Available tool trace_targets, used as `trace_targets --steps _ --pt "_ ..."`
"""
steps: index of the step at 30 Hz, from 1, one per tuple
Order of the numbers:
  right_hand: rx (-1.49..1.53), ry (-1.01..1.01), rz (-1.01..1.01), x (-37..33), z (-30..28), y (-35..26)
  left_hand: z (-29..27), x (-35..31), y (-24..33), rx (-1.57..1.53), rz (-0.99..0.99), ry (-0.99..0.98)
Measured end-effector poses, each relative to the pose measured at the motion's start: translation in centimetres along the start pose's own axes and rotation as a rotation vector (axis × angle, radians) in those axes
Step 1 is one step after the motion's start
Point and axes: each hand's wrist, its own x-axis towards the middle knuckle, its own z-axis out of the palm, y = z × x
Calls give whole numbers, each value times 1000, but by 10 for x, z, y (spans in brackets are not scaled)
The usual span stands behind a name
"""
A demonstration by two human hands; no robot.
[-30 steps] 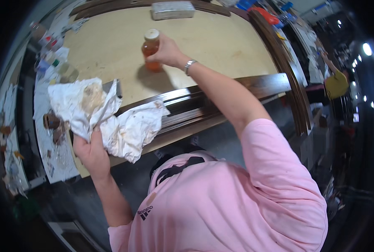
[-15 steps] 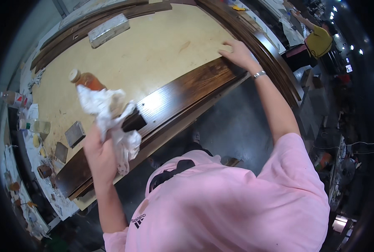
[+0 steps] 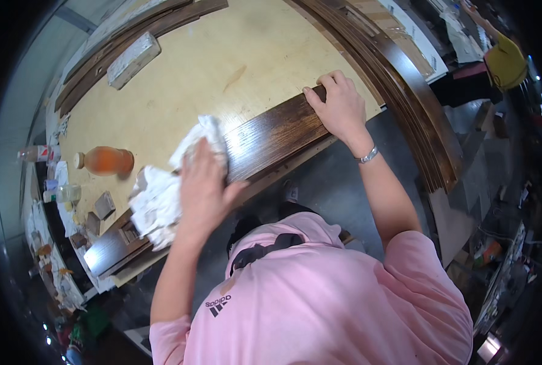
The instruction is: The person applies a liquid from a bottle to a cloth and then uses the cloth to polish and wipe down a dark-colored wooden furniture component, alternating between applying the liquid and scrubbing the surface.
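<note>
A dark brown stained wooden board [image 3: 277, 131] lies slantwise along the near edge of the pale worktable [image 3: 258, 55], its surface glossy. My left hand [image 3: 205, 182] presses a crumpled white cloth [image 3: 155, 204] onto the board left of its middle. The fingers point away from me over the cloth and the thumb sticks out to the right; slight blur softens them. My right hand [image 3: 342, 106] grips the board's right end, fingers curled over the end and thumb on top. Left of the cloth, a bottle of amber liquid [image 3: 108, 161] lies on the table.
A wrapped silvery block [image 3: 133, 59] sits at the far left near dark wood strips [image 3: 110, 55]. Stacked dark boards [image 3: 398, 79] line the right side. Small grey blocks [image 3: 105, 205] and a clear bottle [image 3: 69, 193] are at the left. A person in yellow [image 3: 505, 62] works at the far right.
My left hand has brought the cloth down onto the board and to the right. My right hand has closed over the board's end. The view has shifted, and the bottle shows uncovered.
</note>
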Motion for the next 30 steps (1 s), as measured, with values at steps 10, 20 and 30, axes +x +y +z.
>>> trace_targets --steps 10,20,30 --pt "612 -88 25 12 -6 45 11 -2 2 -26 -19 -17" --pt "1395 -71 319 18 12 60 32 133 133 -215 512 176" --pt "1016 -31 -19 25 29 87 44 82 128 -286 456 220"
